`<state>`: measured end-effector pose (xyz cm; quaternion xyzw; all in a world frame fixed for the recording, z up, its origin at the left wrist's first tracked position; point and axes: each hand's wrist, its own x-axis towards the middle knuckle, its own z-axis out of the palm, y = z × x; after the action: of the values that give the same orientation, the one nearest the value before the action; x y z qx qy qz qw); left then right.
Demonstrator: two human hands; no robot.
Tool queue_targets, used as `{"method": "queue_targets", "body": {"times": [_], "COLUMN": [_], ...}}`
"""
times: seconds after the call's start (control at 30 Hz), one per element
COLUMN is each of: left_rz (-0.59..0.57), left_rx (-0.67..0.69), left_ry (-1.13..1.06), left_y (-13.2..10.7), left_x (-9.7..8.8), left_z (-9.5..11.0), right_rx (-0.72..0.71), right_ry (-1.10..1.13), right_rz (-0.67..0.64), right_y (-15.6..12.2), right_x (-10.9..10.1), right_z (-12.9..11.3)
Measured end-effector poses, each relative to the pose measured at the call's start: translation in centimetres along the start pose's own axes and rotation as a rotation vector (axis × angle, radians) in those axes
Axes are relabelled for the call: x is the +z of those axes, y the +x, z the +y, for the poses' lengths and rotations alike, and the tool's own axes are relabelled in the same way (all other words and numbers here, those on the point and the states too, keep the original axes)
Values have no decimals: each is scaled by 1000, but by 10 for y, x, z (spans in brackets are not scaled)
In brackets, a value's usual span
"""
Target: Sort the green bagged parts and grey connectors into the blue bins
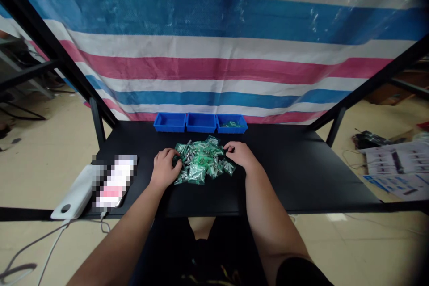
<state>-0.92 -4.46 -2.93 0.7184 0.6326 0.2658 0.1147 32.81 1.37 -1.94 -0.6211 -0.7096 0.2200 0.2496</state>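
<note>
A heap of small clear-green plastic packets (201, 161), with grey and whitish pieces inside, lies on the black table in front of me. At the heap's left edge rests my left hand (164, 169), its fingers bent and the thumb apart from them, touching the nearest packets. My right hand (240, 154) is at the right edge of the heap. Its index finger and thumb are curved with a small gap between them, and I see nothing held there. The other right fingers are partly hidden.
Behind the heap stand three blue bins: a left bin (170, 122), a middle bin (201, 123) and a right bin (232, 124) with some green packets in it. A phone (115, 183) and a white power bank (75, 194) with cables lie at left. A striped sheet (214, 69) hangs behind the table (284, 165).
</note>
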Motion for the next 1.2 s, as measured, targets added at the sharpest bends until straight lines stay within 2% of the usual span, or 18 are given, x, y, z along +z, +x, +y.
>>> {"method": "queue_targets", "body": {"times": [0.1, 0.17, 0.23, 0.3, 0.43, 0.57, 0.67, 0.77, 0.87, 0.9, 0.93, 1.0, 1.07, 1.13, 1.2], "left_rz": [-1, 2, 3, -1, -6, -8, -8, -11, -14, -13, -11, -5, -1, 1, 4], "left_rx": [-1, 1, 1, 0, -1, 1, 9, 4, 0, -1, -3, -9, -11, -10, -8], "left_ry": [6, 4, -4, -14, -25, -28, -38, -42, -40, -38, -35, -24, -9, 6, 17], "left_y": [0, 0, -1, -1, -1, -1, -1, -1, -1, -1, -1, -1, 0, 0, 0], "left_x": [1, 1, 1, 1, 0, 1, 0, -1, -1, -1, -1, 0, 1, 2, 2], "left_z": [0, 0, -1, -1, -1, -2, -3, -2, -1, -1, -1, -1, -1, -1, -1], "right_rx": [-51, -81, -71, -44, -31, -33, 15, -67, -184, -205, -227, -256, -268, -263, -249], "right_ry": [71, 213, 386, 535, 767, 777, 701, 551, 293, 243, 214, 166, 88, 40, 28], "right_rz": [82, 24, -100, -169, -107, 9, 17, 57, 162, 155, 106, -76, -219, -280, -272], "right_y": [13, 24, 39, 57, 97, 127, 134, 127, 109, 101, 92, 75, 60, 51, 48], "right_x": [-1, 1, 8, 21, 58, 93, 104, 93, 66, 55, 44, 24, 10, 5, 8], "right_z": [-12, -26, -44, -65, -116, -163, -179, -168, -135, -121, -106, -77, -54, -39, -31]}}
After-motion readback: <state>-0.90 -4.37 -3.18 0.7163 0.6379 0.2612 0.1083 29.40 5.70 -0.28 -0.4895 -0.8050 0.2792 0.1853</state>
